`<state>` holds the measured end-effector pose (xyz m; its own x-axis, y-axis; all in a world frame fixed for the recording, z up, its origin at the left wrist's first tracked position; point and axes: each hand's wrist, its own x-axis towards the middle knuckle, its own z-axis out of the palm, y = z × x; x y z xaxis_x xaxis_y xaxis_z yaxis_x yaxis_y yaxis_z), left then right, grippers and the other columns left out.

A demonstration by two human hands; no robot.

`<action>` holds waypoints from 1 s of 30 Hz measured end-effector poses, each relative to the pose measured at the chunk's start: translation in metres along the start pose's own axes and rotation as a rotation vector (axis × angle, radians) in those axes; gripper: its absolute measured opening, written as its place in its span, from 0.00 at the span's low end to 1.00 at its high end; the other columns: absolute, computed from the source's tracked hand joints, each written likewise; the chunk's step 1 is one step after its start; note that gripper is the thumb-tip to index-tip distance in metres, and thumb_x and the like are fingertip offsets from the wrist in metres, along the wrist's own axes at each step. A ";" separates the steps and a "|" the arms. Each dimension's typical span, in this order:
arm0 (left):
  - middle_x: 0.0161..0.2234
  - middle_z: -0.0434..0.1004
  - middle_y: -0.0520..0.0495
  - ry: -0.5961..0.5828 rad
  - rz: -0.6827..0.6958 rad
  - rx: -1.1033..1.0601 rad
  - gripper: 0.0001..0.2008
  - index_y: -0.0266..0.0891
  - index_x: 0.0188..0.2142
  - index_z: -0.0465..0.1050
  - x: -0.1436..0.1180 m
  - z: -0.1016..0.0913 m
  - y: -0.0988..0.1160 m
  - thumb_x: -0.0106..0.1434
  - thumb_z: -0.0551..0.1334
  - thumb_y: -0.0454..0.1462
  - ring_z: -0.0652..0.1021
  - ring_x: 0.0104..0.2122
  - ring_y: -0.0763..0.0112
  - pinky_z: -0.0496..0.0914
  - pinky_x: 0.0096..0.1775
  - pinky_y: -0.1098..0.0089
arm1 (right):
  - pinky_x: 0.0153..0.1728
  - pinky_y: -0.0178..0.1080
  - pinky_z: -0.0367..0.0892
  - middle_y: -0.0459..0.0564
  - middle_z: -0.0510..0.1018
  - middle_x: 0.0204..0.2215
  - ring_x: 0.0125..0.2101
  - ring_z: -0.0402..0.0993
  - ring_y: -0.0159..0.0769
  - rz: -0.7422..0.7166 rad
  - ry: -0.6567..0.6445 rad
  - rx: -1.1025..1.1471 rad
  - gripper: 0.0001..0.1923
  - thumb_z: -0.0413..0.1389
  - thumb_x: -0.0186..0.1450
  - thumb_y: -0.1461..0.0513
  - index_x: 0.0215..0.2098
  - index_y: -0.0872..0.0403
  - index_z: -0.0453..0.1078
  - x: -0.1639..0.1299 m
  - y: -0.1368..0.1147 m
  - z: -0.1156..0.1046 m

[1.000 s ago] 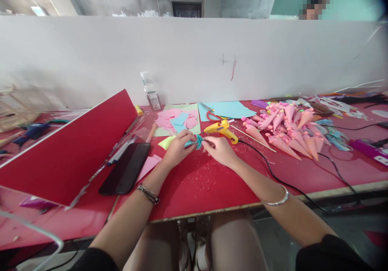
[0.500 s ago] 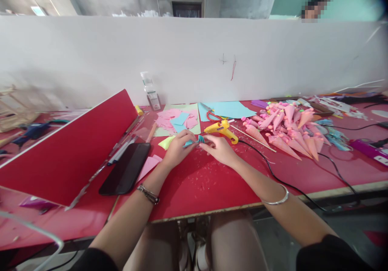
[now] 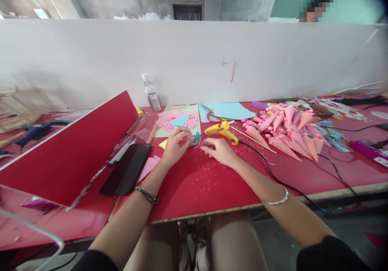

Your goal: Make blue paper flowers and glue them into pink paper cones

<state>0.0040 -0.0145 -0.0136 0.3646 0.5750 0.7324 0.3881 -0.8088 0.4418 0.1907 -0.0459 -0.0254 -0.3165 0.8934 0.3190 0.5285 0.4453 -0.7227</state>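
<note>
Curled blue strips (image 3: 197, 138) sit pinched between thumb and fingers of our left hand (image 3: 176, 148), over the red tabletop (image 3: 209, 190). Our right hand (image 3: 220, 150), just beside them, is loosely bent, thumb and fingertips parted, empty as far as we can see, near the yellow glue gun (image 3: 222, 130).

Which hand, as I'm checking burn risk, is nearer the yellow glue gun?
Right. The right hand is just on the near side of the glue gun; the left hand is farther off, left of it, holding a curled blue piece.
</note>
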 end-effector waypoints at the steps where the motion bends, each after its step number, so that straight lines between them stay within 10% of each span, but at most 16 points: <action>1: 0.34 0.68 0.48 0.006 0.002 0.000 0.02 0.38 0.29 0.68 0.000 0.000 0.000 0.57 0.58 0.32 0.70 0.38 0.71 0.65 0.41 0.68 | 0.26 0.32 0.61 0.46 0.73 0.22 0.22 0.68 0.29 -0.002 0.002 -0.006 0.12 0.50 0.60 0.56 0.33 0.55 0.69 0.000 -0.001 0.000; 20: 0.37 0.66 0.47 -0.041 -0.031 -0.008 0.05 0.39 0.31 0.71 -0.002 -0.001 0.002 0.56 0.57 0.30 0.69 0.42 0.70 0.64 0.45 0.64 | 0.22 0.31 0.56 0.44 0.70 0.19 0.19 0.63 0.27 0.026 0.074 -0.149 0.07 0.49 0.58 0.63 0.32 0.55 0.68 0.000 -0.001 0.001; 30: 0.42 0.63 0.46 -0.156 -0.046 -0.059 0.08 0.39 0.27 0.71 -0.003 -0.001 0.007 0.53 0.56 0.26 0.68 0.45 0.69 0.64 0.47 0.64 | 0.31 0.34 0.67 0.50 0.66 0.46 0.36 0.67 0.31 -0.124 -0.010 0.219 0.21 0.53 0.56 0.63 0.48 0.50 0.57 -0.005 -0.017 0.001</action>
<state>0.0053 -0.0219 -0.0121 0.4768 0.6198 0.6233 0.3589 -0.7846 0.5056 0.1827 -0.0582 -0.0149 -0.3765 0.8316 0.4082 0.3023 0.5268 -0.7944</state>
